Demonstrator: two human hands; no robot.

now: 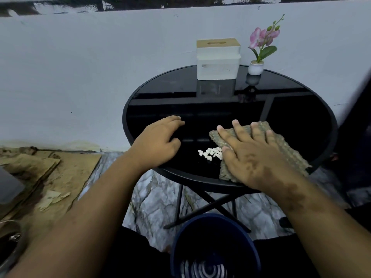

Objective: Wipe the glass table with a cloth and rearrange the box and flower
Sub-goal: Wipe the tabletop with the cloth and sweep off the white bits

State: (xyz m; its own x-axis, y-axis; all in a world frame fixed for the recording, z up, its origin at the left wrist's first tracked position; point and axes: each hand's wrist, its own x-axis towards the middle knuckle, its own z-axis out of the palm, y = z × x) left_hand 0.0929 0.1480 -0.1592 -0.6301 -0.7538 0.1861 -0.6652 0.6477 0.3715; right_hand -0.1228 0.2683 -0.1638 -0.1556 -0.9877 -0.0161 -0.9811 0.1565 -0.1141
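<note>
Head view: round black glass table [301,109] with a thin black rim on crossed black legs, standing against a pale grey wall [80,67]. Right hand [255,157] lies flat, fingers straight and spread, pressing a folded olive-brown textured cloth [289,149] onto the table's near-right part; nothing clenched, palm just on top of the cloth. Left hand [158,141] rests on the table's near-left edge, fingers loosely curved, holding nothing. Small heap of white pebbles [210,154] sits on the glass between the two hands, touching the cloth's left edge. White rectangular box with a light wooden slotted lid [217,59] stands upright at the table's far side, by the wall. Just right of it, apart from it, pink artificial orchid in a small white pot [261,47], also upright at the far rim. Dark blue round bucket [214,247] sits on the floor below the table's near edge. Worn brown cardboard sheets [50,173] lie on the floor left of the table.
</note>
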